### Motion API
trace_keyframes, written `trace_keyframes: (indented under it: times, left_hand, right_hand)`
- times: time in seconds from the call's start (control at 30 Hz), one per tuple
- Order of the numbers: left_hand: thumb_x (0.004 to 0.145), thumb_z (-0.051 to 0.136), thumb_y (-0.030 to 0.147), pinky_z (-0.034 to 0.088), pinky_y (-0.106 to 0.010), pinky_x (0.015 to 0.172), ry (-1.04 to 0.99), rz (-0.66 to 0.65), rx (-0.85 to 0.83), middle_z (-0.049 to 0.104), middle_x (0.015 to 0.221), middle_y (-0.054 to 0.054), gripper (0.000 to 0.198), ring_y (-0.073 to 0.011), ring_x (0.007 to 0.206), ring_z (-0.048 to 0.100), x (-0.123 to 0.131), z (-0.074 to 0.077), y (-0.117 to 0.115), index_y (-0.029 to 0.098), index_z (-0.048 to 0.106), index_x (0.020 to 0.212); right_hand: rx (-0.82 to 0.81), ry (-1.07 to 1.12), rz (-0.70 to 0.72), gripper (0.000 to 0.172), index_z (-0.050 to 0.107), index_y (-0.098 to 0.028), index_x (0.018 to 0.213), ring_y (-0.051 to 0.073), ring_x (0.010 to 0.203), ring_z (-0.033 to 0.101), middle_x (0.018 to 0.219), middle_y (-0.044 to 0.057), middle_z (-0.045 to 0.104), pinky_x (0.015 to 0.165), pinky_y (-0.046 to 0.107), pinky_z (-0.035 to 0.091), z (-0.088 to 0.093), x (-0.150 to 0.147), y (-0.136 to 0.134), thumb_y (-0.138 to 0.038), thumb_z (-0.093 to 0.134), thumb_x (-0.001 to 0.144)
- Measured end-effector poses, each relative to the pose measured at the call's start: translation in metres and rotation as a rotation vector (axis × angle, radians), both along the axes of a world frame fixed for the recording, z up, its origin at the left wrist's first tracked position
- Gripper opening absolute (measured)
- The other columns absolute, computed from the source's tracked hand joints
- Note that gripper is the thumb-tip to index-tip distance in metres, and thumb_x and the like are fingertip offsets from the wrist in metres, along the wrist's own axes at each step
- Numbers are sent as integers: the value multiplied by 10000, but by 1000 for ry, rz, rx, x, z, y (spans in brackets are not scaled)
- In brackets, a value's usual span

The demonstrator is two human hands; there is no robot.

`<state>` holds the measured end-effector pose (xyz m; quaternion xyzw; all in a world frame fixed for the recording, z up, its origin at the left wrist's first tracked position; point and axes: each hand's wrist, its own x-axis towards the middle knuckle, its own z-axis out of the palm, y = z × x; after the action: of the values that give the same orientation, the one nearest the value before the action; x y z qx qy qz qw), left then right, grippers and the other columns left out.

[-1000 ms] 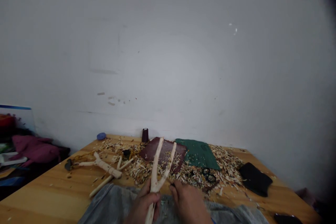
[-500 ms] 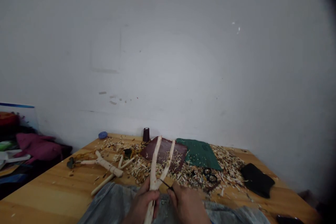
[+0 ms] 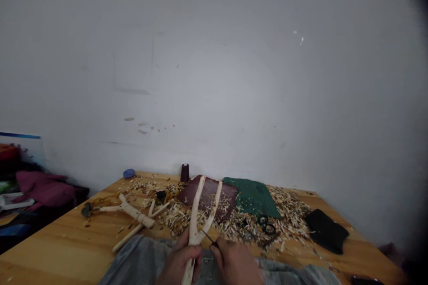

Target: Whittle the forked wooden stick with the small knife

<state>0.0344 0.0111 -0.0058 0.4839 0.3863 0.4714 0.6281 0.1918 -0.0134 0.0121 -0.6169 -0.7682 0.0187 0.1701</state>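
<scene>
A peeled, Y-shaped forked branch (image 3: pixel 195 213) stands upright near the table's front edge, its two prongs pointing away from me. My left hand (image 3: pixel 180 258) is closed around its stem just below the fork. In my right hand (image 3: pixel 236 260) is a thin dark carving knife (image 3: pixel 209 238), whose narrow blade reaches to the wood at the crotch of the fork. My fingers cover most of the knife's handle. Below both hands lies grey cloth (image 3: pixel 140 254), sprinkled with a few chips.
Wood shavings (image 3: pixel 290 202) cover much of the table (image 3: pixel 67 249). Other peeled forked sticks (image 3: pixel 135 213) lie at left. Behind are a maroon sheet (image 3: pixel 190 191), a green sheet (image 3: pixel 256 198) and a thread spool (image 3: pixel 185 173). A black sheet (image 3: pixel 326 231) lies at right.
The view has shifted slightly. The forked branch stays in my left hand, and the knife's tip remains at the crotch with only a small movement of my right hand.
</scene>
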Motion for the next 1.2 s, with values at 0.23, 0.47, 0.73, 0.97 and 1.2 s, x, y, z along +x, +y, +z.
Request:
trace_keyframes:
  times: [0.23,0.47,0.73,0.97,1.2]
  left_hand:
    - [623,576,329,247,-180,298,28,-60,-42,482,452,65,181,-74,290,371,1,-3,-2,196,520,732]
    - [632,549,346,248,-176,286,10,-44,5,470,406,66,193,-82,273,362,-1,-5,1,199,507,750]
    - [633,589,329,257,-176,313,29,-64,-22,496,462,65,212,-76,310,398,1,-3,-2,191,528,782]
    - [653,535,308,253,-181,312,13,-71,11,495,469,59,148,-75,309,390,2,1,-4,190,503,737]
    - [644,539,319,254,-177,296,-20,-77,-11,490,466,75,164,-71,290,365,0,1,-1,201,502,751]
  right_hand:
    - [63,-17,-165,283,611,-236,903,194,739,663,807,51,703,578,232,373,0,23,11,-329,348,946]
    - [-15,6,-43,244,615,-239,886,185,766,659,834,36,705,594,220,383,1,2,1,-300,381,925]
    - [57,-8,-101,249,617,-246,919,189,739,658,816,37,705,590,229,377,-2,18,8,-317,378,930]
    - [44,-15,-129,267,619,-231,899,191,738,656,805,48,700,585,235,366,1,20,7,-316,368,933]
    - [-8,28,-22,255,621,-246,894,177,748,653,823,28,703,586,220,365,1,5,0,-332,383,922]
